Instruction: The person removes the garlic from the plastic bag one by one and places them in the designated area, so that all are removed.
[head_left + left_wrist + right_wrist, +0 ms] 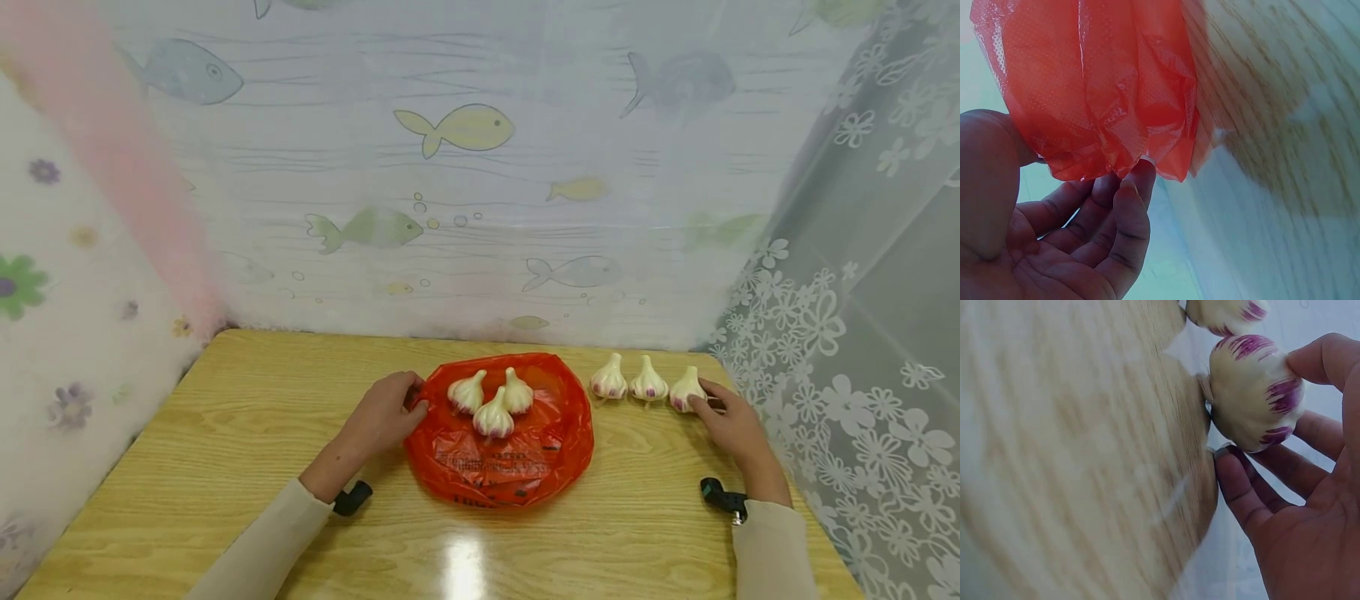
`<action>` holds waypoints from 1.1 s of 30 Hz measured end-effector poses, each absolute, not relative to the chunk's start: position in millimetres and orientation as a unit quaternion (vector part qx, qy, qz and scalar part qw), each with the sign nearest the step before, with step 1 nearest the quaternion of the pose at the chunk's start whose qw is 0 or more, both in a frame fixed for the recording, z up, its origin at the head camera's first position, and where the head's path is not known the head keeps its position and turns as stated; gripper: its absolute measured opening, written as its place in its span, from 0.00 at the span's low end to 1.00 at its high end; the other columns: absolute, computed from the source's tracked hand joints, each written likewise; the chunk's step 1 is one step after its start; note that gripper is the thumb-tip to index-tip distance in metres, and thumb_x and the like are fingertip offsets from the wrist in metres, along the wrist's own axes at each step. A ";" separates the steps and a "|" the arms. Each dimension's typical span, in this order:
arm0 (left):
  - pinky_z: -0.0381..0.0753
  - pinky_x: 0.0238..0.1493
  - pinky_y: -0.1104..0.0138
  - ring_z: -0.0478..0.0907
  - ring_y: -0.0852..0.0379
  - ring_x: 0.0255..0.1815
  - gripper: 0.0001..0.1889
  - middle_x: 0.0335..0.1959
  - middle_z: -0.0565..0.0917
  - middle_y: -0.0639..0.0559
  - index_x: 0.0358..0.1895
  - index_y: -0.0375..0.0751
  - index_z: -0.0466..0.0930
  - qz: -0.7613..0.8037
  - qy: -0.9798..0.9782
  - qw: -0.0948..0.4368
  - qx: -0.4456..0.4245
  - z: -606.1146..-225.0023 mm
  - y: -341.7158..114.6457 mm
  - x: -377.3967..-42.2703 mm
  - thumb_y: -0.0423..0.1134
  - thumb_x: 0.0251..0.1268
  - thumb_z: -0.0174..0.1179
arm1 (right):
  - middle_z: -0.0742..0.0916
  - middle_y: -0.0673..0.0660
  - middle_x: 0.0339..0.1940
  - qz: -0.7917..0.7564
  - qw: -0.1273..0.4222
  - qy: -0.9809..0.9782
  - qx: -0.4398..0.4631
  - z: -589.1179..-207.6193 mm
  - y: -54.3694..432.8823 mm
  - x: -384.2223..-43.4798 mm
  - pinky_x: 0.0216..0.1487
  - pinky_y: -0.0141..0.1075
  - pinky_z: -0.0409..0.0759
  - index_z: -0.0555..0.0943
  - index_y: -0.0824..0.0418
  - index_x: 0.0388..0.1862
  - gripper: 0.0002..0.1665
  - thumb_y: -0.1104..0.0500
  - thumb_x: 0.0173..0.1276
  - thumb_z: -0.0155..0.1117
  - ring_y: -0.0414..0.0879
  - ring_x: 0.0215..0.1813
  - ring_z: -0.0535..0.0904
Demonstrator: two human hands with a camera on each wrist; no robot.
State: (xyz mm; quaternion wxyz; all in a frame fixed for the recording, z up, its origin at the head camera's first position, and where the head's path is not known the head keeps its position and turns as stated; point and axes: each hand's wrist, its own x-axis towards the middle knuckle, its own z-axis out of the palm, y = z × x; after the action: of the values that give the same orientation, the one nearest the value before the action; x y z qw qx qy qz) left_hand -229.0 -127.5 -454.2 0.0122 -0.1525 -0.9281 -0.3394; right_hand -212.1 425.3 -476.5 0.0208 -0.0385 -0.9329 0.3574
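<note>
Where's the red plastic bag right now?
In the head view, the red plastic bag lies on the wood-grain table, its left edge held by the left hand, with three garlic bulbs in a row off its upper right.

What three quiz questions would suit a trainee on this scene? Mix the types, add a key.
1. How many garlic bulbs sit inside the open red bag?
2. True or false: the left hand holds the edge of the red bag.
3. In the head view, where in the row on the table is the bulb that the right hand holds?
A) left end
B) middle
C) right end

Key: 1. Three. 2. True. 3. C.
</note>
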 end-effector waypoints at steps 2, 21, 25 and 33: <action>0.84 0.40 0.64 0.77 0.55 0.37 0.10 0.39 0.83 0.50 0.51 0.37 0.83 -0.340 -0.928 0.013 -0.153 -454.2 -127.6 -229.0 0.36 0.72 0.66 | 0.65 0.82 0.77 0.357 0.019 -0.933 -0.037 -476.6 425.7 -212.6 0.65 0.71 0.71 0.55 0.70 0.85 0.44 0.41 0.87 0.48 0.78 0.72 0.67; 0.84 0.41 0.63 0.77 0.55 0.37 0.10 0.39 0.83 0.50 0.51 0.38 0.83 -0.342 -0.927 0.019 -0.155 -453.3 -129.2 -229.5 0.36 0.72 0.66 | 0.71 0.81 0.74 0.332 0.099 -0.938 0.002 -449.6 422.9 -210.5 0.70 0.72 0.64 0.62 0.75 0.80 0.41 0.45 0.85 0.54 0.79 0.74 0.65; 0.83 0.41 0.63 0.76 0.54 0.37 0.09 0.39 0.83 0.50 0.50 0.37 0.83 -0.340 -0.927 0.023 -0.157 -452.7 -129.2 -229.2 0.36 0.72 0.66 | 0.72 0.81 0.73 0.326 0.124 -0.937 0.010 -437.3 416.5 -207.7 0.68 0.74 0.64 0.64 0.76 0.78 0.40 0.47 0.84 0.56 0.80 0.73 0.64; 0.83 0.41 0.63 0.76 0.54 0.37 0.09 0.39 0.83 0.50 0.51 0.38 0.83 -0.339 -0.927 0.026 -0.160 -452.5 -130.2 -228.7 0.36 0.72 0.66 | 0.73 0.79 0.71 0.290 0.150 -0.945 0.019 -416.5 402.7 -202.4 0.63 0.74 0.67 0.67 0.74 0.76 0.37 0.47 0.84 0.58 0.79 0.71 0.66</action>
State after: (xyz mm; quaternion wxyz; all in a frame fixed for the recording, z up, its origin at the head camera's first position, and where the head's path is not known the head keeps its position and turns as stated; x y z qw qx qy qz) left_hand -228.7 -130.2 -452.5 0.0263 -0.1600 -0.9267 -0.3390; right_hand -202.4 402.7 -416.5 0.1497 0.0191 -0.9449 0.2905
